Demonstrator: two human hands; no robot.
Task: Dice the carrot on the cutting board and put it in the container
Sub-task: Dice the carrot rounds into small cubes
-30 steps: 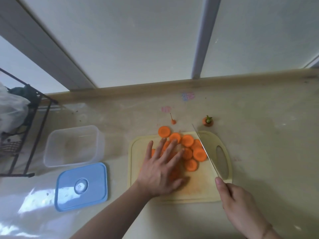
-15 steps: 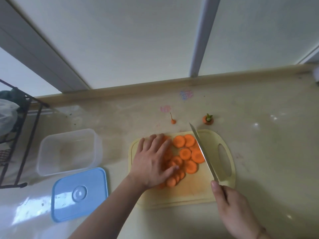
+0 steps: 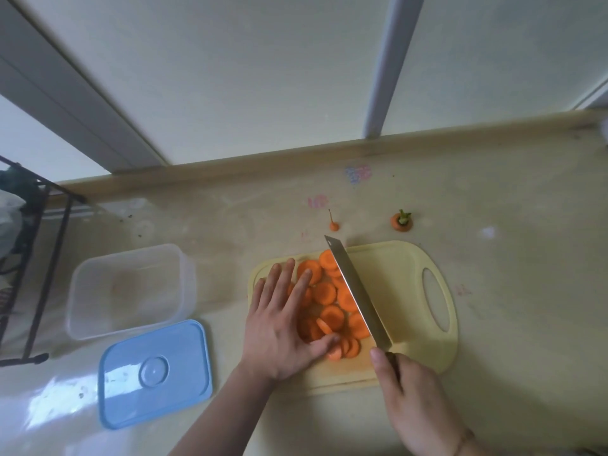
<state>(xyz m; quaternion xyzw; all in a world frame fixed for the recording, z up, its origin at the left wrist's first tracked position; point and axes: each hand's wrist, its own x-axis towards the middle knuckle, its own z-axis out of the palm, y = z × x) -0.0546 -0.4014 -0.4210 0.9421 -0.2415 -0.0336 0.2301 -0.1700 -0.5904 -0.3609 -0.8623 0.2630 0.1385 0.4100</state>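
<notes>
Flatly, your left hand [image 3: 283, 320] lay palm-down on the yellow cutting board [image 3: 408, 281], fingers straight and spread over the left part of the carrot slices [image 3: 329, 292], the thumb touching the nearest rounds. Your forearm reached in from the lower left. Your right hand [image 3: 414, 399] gripped the handle of the knife [image 3: 353, 287], index finger extended along its top, the blade running diagonally from near right to far left against the right edge of the slices. Left of the board stood the clear container [image 3: 130, 291], with its blue lid [image 3: 156, 373] lying just in front. Beyond the board sat the carrot top [image 3: 401, 222] and the carrot tip [image 3: 334, 226].
</notes>
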